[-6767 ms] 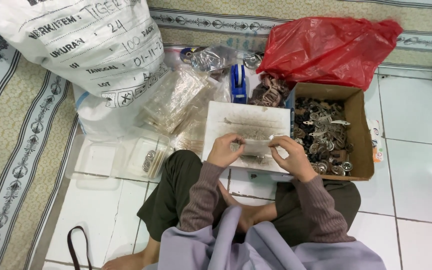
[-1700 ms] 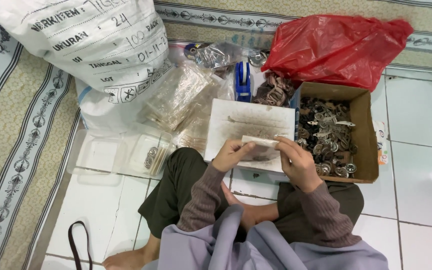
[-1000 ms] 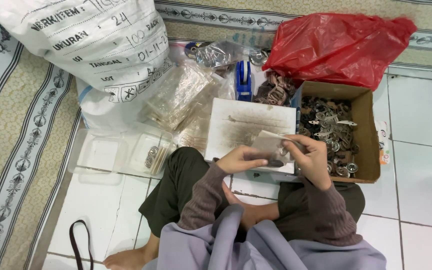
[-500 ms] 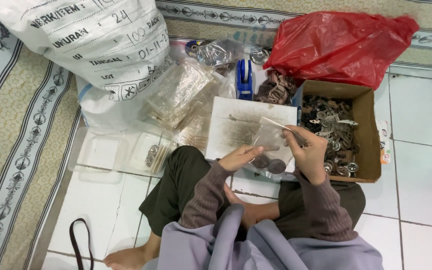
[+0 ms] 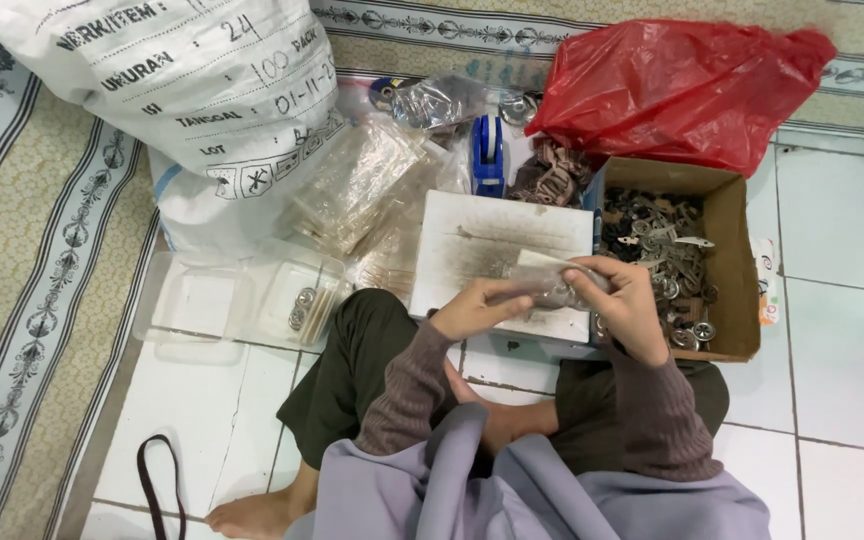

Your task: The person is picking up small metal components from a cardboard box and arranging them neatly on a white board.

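Clear small bag (image 5: 550,291) | both hands (image 5: 552,305) grasping it | contents seemingly metal discs

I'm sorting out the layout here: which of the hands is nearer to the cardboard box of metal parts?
Right. The right hand overlaps the front-left part of the cardboard box. The left hand is further left, over the white board, both hands holding a small clear bag.

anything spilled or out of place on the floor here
Nothing looks spilled. Both hands, left hand and right hand, hold a small clear bag over a stained white board. The metal parts sit inside the cardboard box.
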